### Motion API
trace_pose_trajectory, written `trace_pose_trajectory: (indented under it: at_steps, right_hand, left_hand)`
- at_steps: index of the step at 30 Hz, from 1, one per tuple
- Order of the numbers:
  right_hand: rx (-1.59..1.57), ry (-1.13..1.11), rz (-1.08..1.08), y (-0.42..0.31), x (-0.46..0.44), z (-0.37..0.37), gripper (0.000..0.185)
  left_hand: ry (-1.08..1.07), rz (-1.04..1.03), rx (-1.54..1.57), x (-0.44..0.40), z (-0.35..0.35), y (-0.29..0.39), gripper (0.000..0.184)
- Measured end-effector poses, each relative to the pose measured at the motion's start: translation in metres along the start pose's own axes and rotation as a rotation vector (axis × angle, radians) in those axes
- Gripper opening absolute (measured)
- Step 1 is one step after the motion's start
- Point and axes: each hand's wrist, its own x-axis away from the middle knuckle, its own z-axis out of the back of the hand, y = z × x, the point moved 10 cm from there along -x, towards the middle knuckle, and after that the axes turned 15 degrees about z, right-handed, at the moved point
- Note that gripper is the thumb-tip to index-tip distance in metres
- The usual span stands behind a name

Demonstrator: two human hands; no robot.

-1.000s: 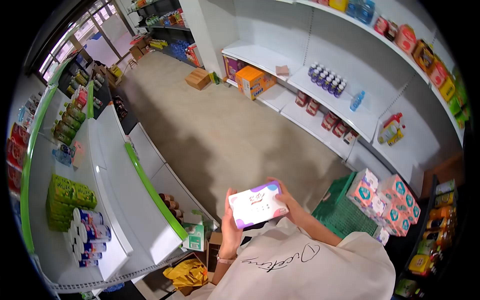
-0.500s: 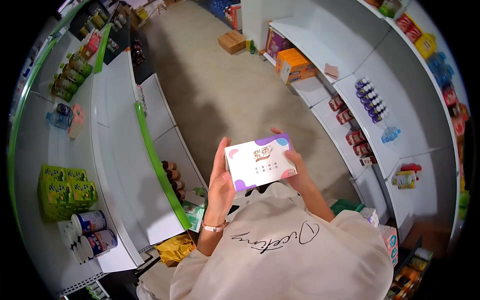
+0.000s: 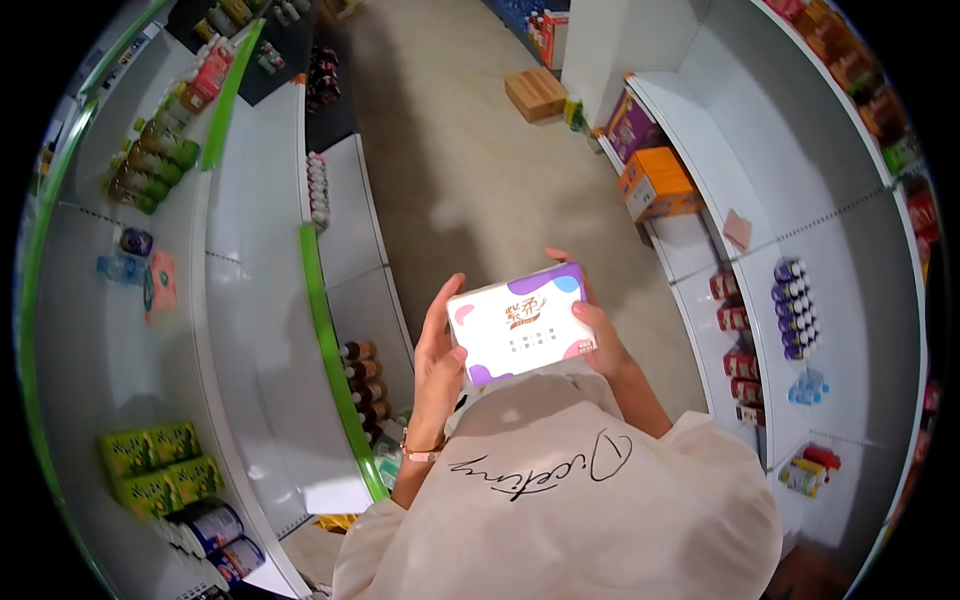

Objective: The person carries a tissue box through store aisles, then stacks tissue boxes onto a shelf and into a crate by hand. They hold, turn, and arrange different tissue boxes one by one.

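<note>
A white pack with purple, pink and blue patches (image 3: 522, 325) is held level in front of the body, its printed face up. My left hand (image 3: 438, 362) grips its left edge, with the thumb at the lower left corner. On the right edge is my right hand (image 3: 598, 325), its thumb over the top face and the other fingers behind. The underside of the pack is hidden.
The left shelf (image 3: 265, 370) has green packs (image 3: 165, 465), tins (image 3: 225, 540) and bottles (image 3: 155, 160). On the right shelf (image 3: 800, 200) stand purple bottles (image 3: 793, 310) and an orange box (image 3: 660, 183). A cardboard box (image 3: 536, 95) lies on the floor.
The view has swung left, so the shelves shift rightward and the green basket has left the view. Both hands keep hold of the pack, which now appears higher in view than at first.
</note>
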Motion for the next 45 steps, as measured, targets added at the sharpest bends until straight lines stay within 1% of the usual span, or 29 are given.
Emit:
trace_pose_trajectory:
  at_steps: [2,4,6,11,16,19,23,28,31,36,39,42,45]
  right_hand:
    - [0.043,-0.048,0.050,-0.008,-0.051,0.012,0.072]
    - [0.087,-0.062,0.061,-0.012,-0.080,0.018,0.072]
    - [0.090,-0.043,0.032,-0.016,-0.103,0.027,0.072]
    - [0.126,-0.001,0.056,-0.023,-0.162,0.055,0.072]
    - [0.120,0.079,0.048,-0.004,-0.220,0.076,0.073]
    - [0.120,0.070,0.038,0.010,-0.270,0.077,0.074]
    - [0.085,0.001,-0.002,0.034,-0.362,0.070,0.071]
    - [0.131,-0.095,-0.013,0.049,-0.488,0.046,0.068]
    - [0.117,-0.136,-0.034,0.066,-0.553,0.037,0.069]
    - [0.150,-0.111,-0.038,0.092,-0.625,0.031,0.070]
    - [0.113,-0.083,-0.132,0.111,-0.654,0.033,0.071]
    - [0.082,-0.027,-0.255,0.139,-0.681,0.046,0.070]
    - [0.099,-0.050,-0.246,0.167,-0.726,0.059,0.068]
  left_hand:
    - [0.003,-0.053,-0.063,-0.043,0.003,0.017,0.072]
    - [0.032,-0.069,-0.080,-0.077,0.002,0.031,0.068]
    - [0.097,-0.021,-0.112,-0.101,0.000,0.040,0.064]
    - [0.047,0.014,-0.126,-0.170,-0.003,0.047,0.062]
    - [0.021,0.105,-0.099,-0.242,0.010,0.054,0.059]
    - [0.018,0.131,-0.063,-0.287,0.033,0.065,0.057]
    - [0.040,0.108,-0.025,-0.360,0.074,0.094,0.056]
    - [0.099,0.092,0.001,-0.450,0.127,0.154,0.054]
    - [0.087,0.045,-0.042,-0.501,0.158,0.185,0.054]
    - [0.105,0.095,0.018,-0.568,0.199,0.205,0.053]
    - [0.104,0.155,0.071,-0.600,0.218,0.203,0.053]
    - [0.122,0.172,0.059,-0.631,0.235,0.201,0.053]
    - [0.160,0.218,0.063,-0.674,0.257,0.204,0.053]
